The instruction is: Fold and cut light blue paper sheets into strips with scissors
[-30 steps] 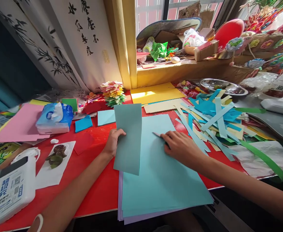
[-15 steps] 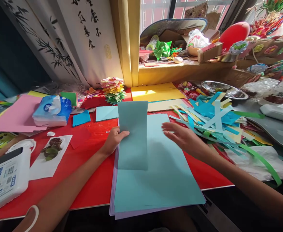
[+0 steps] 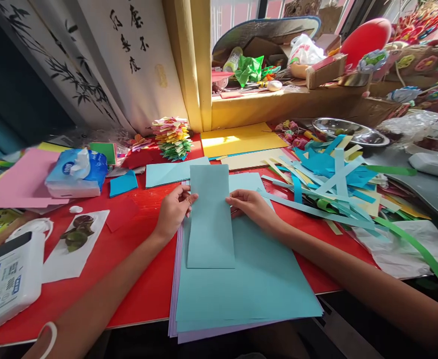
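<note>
A light blue strip of paper (image 3: 210, 219) stands tilted up over the paper stack, held by both edges. My left hand (image 3: 174, 208) pinches its left edge between thumb and fingers. On the opposite edge, my right hand (image 3: 252, 207) is closed the same way, thumb and forefinger on the paper. Beneath lies a stack of large light blue sheets (image 3: 249, 294), with lilac sheets (image 3: 219, 335) showing under it. Behind the strip is another light blue piece of paper (image 3: 166, 172) on the red table (image 3: 136, 279).
To the right lies a heap of cut paper strips (image 3: 331, 184), near a metal bowl (image 3: 353, 132). A tissue pack (image 3: 77, 172) and a white box-shaped container (image 3: 11, 279) are at left. A folded-paper stack (image 3: 172, 139) stands behind, beside yellow paper (image 3: 241, 139).
My right hand has come left and now grips the strip's right edge. The strip has tipped back and its lower end has shifted slightly right. The view has shifted a little.
</note>
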`<state>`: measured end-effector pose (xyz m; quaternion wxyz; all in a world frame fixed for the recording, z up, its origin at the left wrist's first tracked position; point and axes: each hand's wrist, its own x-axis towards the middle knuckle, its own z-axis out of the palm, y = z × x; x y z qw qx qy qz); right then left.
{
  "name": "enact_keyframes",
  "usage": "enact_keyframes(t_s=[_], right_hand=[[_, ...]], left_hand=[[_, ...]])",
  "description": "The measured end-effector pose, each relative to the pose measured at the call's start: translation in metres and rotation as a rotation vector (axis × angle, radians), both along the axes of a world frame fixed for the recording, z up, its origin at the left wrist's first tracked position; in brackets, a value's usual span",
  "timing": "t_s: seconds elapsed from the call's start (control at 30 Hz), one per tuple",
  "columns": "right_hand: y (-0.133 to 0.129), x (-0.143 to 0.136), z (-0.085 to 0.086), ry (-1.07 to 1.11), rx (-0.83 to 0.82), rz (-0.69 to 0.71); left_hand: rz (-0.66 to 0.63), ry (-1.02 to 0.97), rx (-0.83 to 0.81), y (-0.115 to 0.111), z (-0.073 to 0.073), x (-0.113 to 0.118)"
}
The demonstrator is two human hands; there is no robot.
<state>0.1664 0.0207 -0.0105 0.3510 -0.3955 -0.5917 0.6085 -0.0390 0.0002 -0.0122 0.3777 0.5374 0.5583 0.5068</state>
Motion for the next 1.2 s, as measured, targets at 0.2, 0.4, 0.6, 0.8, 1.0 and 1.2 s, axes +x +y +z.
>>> enact_keyframes(t_s=[0.2, 0.4, 0.6, 0.8, 1.0, 1.2], right_hand=[[0.001, 0.002, -0.005, -0.073, 0.044, -0.063], [0.000, 0.003, -0.012, -0.174, 0.125, -0.175], [-0.002, 0.002, -0.008, -0.199, 0.145, -0.148], [-0.002, 0.003, -0.002, -0.303, 0.153, -0.058], [-0.002, 0.003, 0.001, -0.394, 0.182, -0.118], [0.000, 0.003, 0.001, -0.404, 0.151, -0.096]], left_hand=[[-0.061, 0.004, -0.012, -0.006, 0.002, 0.005], [-0.021, 0.150, 0.058, -0.008, 0.003, 0.007], [0.091, 0.227, 0.158, -0.007, 0.005, 0.007], [0.156, 0.341, 0.203, -0.003, 0.007, -0.002], [0.114, 0.481, 0.323, -0.004, 0.009, -0.004], [0.064, 0.459, 0.199, -0.002, 0.005, -0.004]])
